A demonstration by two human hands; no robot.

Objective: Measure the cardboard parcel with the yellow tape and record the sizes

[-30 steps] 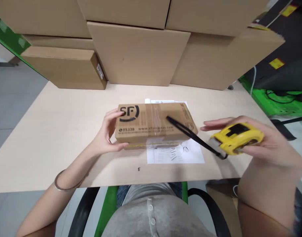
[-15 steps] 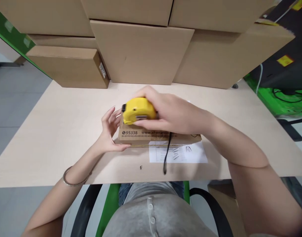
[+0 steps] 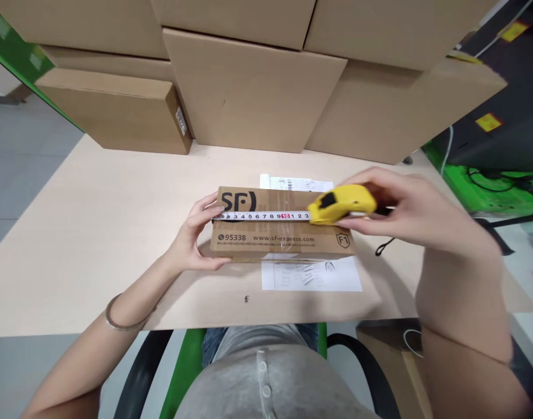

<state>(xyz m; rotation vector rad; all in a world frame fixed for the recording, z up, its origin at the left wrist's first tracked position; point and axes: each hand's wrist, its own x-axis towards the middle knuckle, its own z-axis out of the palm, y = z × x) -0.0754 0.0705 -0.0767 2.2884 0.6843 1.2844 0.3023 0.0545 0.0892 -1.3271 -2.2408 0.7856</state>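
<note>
Moved rightward, right hand [image 3: 415, 212] grips one tape measure [image 3: 345, 202]; left hand [image 3: 190, 237], apparently, one box [image 3: 281, 230].

Tape msr [image 3: 345, 203] lies on pkg [image 3: 277, 247], ctns [image 3: 253, 93] bhnd.

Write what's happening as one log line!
left hand: holds left end of SF box | right hand: holds yellow tape measure | blade: extended over box top

I see grey tiled floor [image 3: 26, 186] beneath this pale desk [image 3: 118, 192]; cardboard boxes [image 3: 253, 87] wall off its far edge, and a green chair [image 3: 181, 372] with black armrests [image 3: 369, 368] faces them.
</note>
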